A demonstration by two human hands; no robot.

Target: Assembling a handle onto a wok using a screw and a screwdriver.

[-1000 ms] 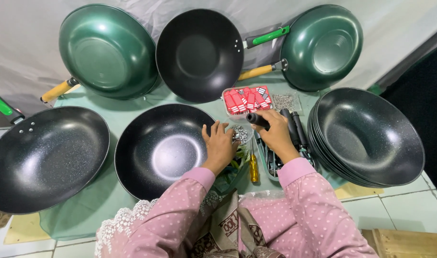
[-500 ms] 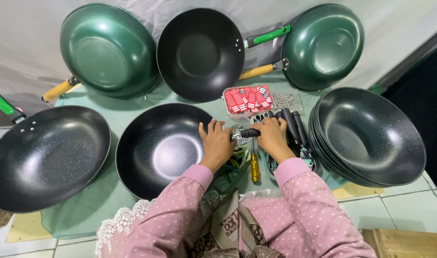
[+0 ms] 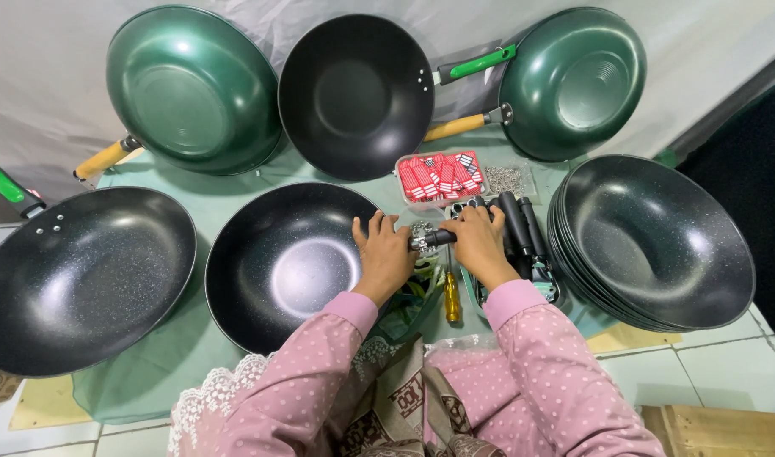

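Closely hemmed by pans, left hand (image 3: 386, 256) grips the wok (image 3: 287, 264) rim, right hand (image 3: 479, 244) clasps a black handle (image 3: 438, 239).

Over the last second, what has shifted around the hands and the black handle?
The right hand has brought the black handle leftward from the handle pile to the rim of the middle wok. The left hand stayed on that rim. The other woks, red parts tray and screwdriver have not moved.
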